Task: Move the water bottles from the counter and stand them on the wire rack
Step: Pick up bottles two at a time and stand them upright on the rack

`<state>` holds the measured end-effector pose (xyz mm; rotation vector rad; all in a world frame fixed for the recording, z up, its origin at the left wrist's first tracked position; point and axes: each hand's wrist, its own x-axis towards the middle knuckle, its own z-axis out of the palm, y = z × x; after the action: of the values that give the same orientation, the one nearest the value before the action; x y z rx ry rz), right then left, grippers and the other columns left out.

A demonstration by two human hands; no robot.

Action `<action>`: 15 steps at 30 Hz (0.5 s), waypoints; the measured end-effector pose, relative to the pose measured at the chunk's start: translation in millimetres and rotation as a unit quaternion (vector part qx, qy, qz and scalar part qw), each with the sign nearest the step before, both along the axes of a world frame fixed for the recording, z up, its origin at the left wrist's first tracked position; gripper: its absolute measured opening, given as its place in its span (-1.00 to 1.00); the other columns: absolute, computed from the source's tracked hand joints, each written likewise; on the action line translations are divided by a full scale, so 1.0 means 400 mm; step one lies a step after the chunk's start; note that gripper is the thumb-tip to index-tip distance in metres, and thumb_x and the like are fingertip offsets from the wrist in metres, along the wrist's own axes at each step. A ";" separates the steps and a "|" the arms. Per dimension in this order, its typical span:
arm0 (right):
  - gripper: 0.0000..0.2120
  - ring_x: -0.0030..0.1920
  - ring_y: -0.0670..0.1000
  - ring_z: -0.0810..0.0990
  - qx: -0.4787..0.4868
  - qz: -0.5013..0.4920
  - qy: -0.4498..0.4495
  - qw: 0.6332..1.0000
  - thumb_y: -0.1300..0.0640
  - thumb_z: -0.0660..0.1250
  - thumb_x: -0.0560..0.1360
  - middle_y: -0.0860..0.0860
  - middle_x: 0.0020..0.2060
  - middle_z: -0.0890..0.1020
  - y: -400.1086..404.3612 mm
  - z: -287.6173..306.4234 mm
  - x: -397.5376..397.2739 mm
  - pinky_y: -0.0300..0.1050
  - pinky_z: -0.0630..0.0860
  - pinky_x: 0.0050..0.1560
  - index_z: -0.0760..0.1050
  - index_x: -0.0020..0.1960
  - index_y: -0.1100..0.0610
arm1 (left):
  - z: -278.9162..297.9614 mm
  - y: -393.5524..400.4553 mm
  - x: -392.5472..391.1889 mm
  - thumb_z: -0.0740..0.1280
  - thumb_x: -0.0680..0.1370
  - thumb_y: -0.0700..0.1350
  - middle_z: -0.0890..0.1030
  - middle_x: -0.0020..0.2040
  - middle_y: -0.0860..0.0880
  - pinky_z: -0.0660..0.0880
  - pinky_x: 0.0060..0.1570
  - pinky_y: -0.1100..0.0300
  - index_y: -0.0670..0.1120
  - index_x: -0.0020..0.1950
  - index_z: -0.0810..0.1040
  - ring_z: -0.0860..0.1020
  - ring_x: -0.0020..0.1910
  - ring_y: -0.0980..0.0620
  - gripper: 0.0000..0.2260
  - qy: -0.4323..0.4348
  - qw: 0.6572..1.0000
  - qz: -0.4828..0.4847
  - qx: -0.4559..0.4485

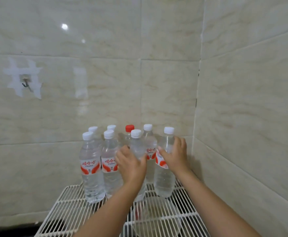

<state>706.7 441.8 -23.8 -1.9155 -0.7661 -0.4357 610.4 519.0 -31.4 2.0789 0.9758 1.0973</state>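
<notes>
Clear water bottles (92,168) stand upright at the back of the white wire rack (68,207). The left hand (131,165) grips the middle front bottle (137,147). The right hand (175,156) grips another (164,178) near the rack's right edge.

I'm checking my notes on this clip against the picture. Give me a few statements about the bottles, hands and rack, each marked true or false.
1. Each hand grips a bottle. True: the left hand holds the middle front bottle, the right hand the rightmost bottle.
2. All caps are white. False: one back bottle has a red cap.
3. The bottles stand upright on the wire rack. True.
4. The rack stands in the middle of a room. False: it sits in a tiled corner.
5. Every bottle lies on its side. False: all stand upright.
</notes>
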 end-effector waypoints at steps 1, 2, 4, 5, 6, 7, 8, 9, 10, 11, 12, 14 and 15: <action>-0.46 0.28 0.13 0.30 0.001 0.006 0.009 1.000 0.11 0.41 0.41 0.20 0.22 0.36 0.007 -0.005 0.001 -0.10 0.27 0.27 0.29 0.28 0.29 | -0.003 -0.002 0.003 0.37 0.46 0.06 0.29 0.27 -0.19 0.35 0.21 0.11 -0.21 0.32 0.20 0.28 0.23 -0.10 -0.41 0.003 1.000 0.006 0.002; -0.45 0.29 0.12 0.29 0.001 0.014 0.013 1.000 0.11 0.41 0.41 0.20 0.23 0.35 0.014 -0.008 -0.001 -0.11 0.27 0.27 0.28 0.29 0.28 | -0.004 -0.002 0.004 0.37 0.46 0.08 0.28 0.28 -0.19 0.36 0.21 0.09 -0.21 0.33 0.18 0.28 0.23 -0.11 -0.37 0.005 1.000 0.009 0.002; -0.42 0.31 0.12 0.28 -0.013 0.023 0.010 1.000 0.08 0.41 0.40 0.18 0.24 0.35 0.023 -0.005 -0.007 -0.11 0.26 0.28 0.27 0.31 0.26 | -0.007 0.002 -0.002 0.34 0.46 0.13 0.25 0.30 -0.19 0.36 0.23 0.06 -0.21 0.37 0.14 0.26 0.27 -0.12 -0.33 0.017 1.000 0.000 0.012; -0.40 0.33 0.12 0.27 -0.033 0.024 0.012 0.999 0.06 0.41 0.39 0.17 0.25 0.34 0.022 0.000 -0.013 -0.10 0.26 0.29 0.27 0.32 0.25 | -0.008 0.005 -0.012 0.32 0.47 0.14 0.24 0.32 -0.18 0.35 0.25 0.04 -0.21 0.38 0.13 0.24 0.29 -0.13 -0.33 0.025 0.999 -0.007 0.023; -0.38 0.34 0.12 0.27 -0.058 0.027 0.014 0.998 0.03 0.41 0.39 0.16 0.27 0.33 0.020 0.007 -0.018 -0.09 0.26 0.30 0.26 0.33 0.23 | -0.007 0.009 -0.024 0.30 0.49 0.14 0.23 0.33 -0.18 0.33 0.27 0.03 -0.21 0.40 0.12 0.23 0.31 -0.13 -0.34 0.027 0.999 -0.014 0.037; -0.37 0.34 0.12 0.27 -0.085 0.030 0.016 0.996 0.01 0.41 0.38 0.16 0.28 0.33 0.018 0.015 -0.020 -0.08 0.26 0.31 0.25 0.33 0.23 | -0.002 0.015 -0.037 0.28 0.50 0.12 0.23 0.35 -0.19 0.30 0.31 0.01 -0.21 0.41 0.12 0.22 0.34 -0.14 -0.36 0.024 0.998 -0.020 0.053; -0.37 0.34 0.12 0.28 -0.113 0.034 0.021 0.993 -0.01 0.40 0.38 0.16 0.28 0.34 0.013 0.024 -0.023 -0.06 0.27 0.31 0.26 0.33 0.22 | 0.008 0.020 -0.052 0.26 0.52 0.09 0.23 0.36 -0.20 0.26 0.34 -0.01 -0.21 0.41 0.13 0.21 0.36 -0.14 -0.39 0.019 0.997 -0.025 0.071; -0.38 0.33 0.13 0.31 -0.137 0.041 0.027 0.989 -0.03 0.40 0.38 0.16 0.28 0.37 0.006 0.034 -0.023 -0.04 0.29 0.31 0.28 0.32 0.22 | 0.023 0.026 -0.067 0.25 0.54 0.07 0.24 0.37 -0.20 0.25 0.36 -0.02 -0.21 0.41 0.14 0.22 0.37 -0.15 -0.42 0.017 0.996 -0.029 0.088; -0.40 0.32 0.14 0.34 -0.152 0.048 0.034 0.987 -0.05 0.39 0.39 0.17 0.28 0.39 -0.002 0.046 -0.021 -0.01 0.32 0.29 0.30 0.31 0.21 | 0.042 0.033 -0.079 0.24 0.55 0.06 0.28 0.35 -0.21 0.26 0.35 -0.02 -0.21 0.40 0.18 0.25 0.36 -0.14 -0.45 0.019 0.994 -0.030 0.108; -0.40 0.31 0.14 0.37 -0.159 0.052 0.043 0.985 -0.05 0.37 0.40 0.17 0.28 0.40 -0.012 0.057 -0.020 0.01 0.35 0.28 0.30 0.32 0.21 | 0.063 0.043 -0.088 0.24 0.55 0.05 0.33 0.32 -0.20 0.30 0.31 0.00 -0.22 0.37 0.24 0.29 0.32 -0.14 -0.49 0.029 0.991 -0.032 0.127; -0.40 0.31 0.14 0.38 -0.160 0.055 0.051 0.984 -0.04 0.35 0.42 0.17 0.30 0.39 -0.023 0.070 -0.022 0.04 0.37 0.28 0.27 0.34 0.21 | 0.086 0.052 -0.094 0.25 0.54 0.05 0.38 0.28 -0.21 0.34 0.26 0.01 -0.23 0.33 0.29 0.34 0.28 -0.14 -0.52 0.044 0.989 -0.034 0.140; -0.37 0.33 0.15 0.36 -0.154 0.060 0.055 0.985 0.00 0.32 0.46 0.18 0.35 0.34 -0.039 0.102 -0.029 0.05 0.36 0.30 0.17 0.40 0.21 | 0.131 0.070 -0.096 0.29 0.52 0.06 0.45 0.24 -0.22 0.41 0.19 -0.01 -0.24 0.29 0.35 0.40 0.24 -0.17 -0.52 0.079 0.985 -0.043 0.148; -0.37 0.34 0.16 0.34 -0.156 0.068 0.045 0.984 0.05 0.31 0.47 0.18 0.37 0.31 -0.043 0.119 -0.031 0.04 0.34 0.31 0.13 0.43 0.20 | 0.149 0.075 -0.093 0.31 0.51 0.07 0.47 0.24 -0.22 0.43 0.16 -0.01 -0.24 0.29 0.36 0.43 0.23 -0.18 -0.50 0.101 0.983 -0.052 0.146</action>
<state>694.2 424.7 23.7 -2.1381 -0.9425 -0.1475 573.3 549.0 28.0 2.4897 0.8254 1.0418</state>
